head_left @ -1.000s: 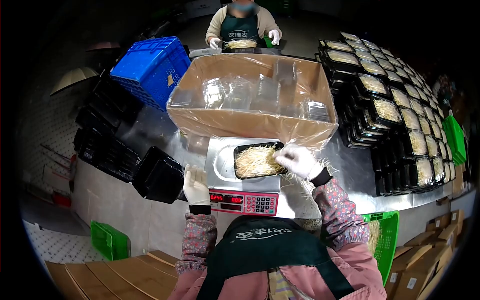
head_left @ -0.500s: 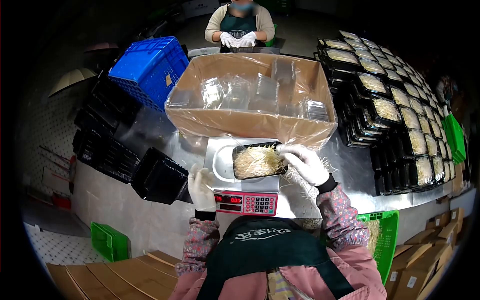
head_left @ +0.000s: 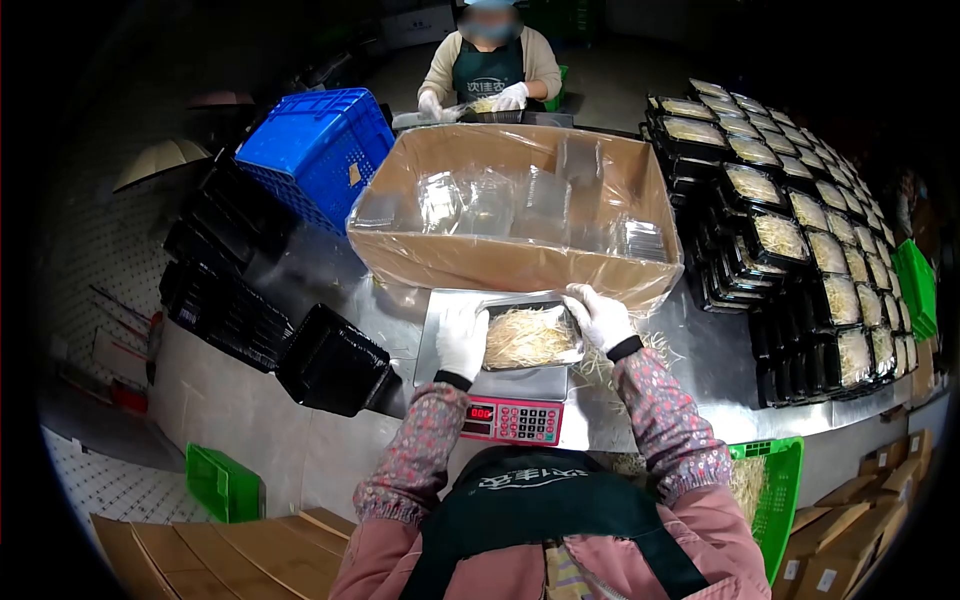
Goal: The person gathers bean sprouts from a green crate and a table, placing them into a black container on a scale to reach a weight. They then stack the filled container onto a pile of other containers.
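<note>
A black plastic tray (head_left: 549, 302) filled with pale, thin bean sprouts (head_left: 527, 338) sits over the platform of a red digital scale (head_left: 512, 421). My left hand (head_left: 462, 342), in a white glove, grips the tray's left side. At the tray's upper right corner, my gloved right hand (head_left: 602, 319) closes on the rim. The fingertips of both hands are partly hidden at the tray edges. Loose sprouts (head_left: 655, 348) lie on the metal table beside my right wrist.
A cardboard box (head_left: 520, 255) lined with plastic holds stacks of clear lids. Nested black trays (head_left: 335, 360) lie left, near a blue crate (head_left: 315, 150). Packed sprout trays (head_left: 780, 237) are piled right. A green crate (head_left: 780, 490) holds sprouts. A co-worker (head_left: 490, 75) works opposite.
My left hand has moved up and right from beside the scale onto the tray's left side. My right hand stays at the tray's right. The co-worker's hands have separated, with sprouts visible between them.
</note>
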`<action>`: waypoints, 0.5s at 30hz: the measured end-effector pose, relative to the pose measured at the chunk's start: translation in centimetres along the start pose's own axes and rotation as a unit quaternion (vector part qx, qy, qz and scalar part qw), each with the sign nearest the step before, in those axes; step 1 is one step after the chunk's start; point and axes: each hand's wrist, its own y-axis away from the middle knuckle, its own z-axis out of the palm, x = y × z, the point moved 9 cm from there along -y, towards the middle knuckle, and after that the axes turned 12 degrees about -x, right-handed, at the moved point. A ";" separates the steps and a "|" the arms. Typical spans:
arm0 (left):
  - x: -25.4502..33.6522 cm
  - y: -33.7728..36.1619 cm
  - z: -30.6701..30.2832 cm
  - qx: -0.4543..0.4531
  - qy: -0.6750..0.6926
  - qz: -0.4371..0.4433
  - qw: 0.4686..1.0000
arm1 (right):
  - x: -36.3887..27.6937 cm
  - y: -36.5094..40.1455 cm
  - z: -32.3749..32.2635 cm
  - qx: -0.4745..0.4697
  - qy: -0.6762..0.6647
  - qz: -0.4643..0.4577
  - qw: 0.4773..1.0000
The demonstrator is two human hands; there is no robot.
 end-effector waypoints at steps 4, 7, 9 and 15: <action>-4.9 -1.1 4.6 -0.067 0.047 -0.039 0.996 | 3.2 -1.1 3.4 -0.086 0.081 0.116 0.986; -8.0 -0.9 7.1 -0.123 0.156 -0.062 0.978 | 5.6 -0.4 5.3 -0.074 -0.063 0.128 0.987; -9.3 -0.6 8.7 -0.170 0.330 -0.114 0.921 | 9.0 -1.1 8.6 -0.055 -0.209 0.099 0.971; -12.0 0.4 11.0 -0.190 0.461 -0.226 0.837 | 9.1 -1.4 10.0 -0.040 -0.462 0.148 0.874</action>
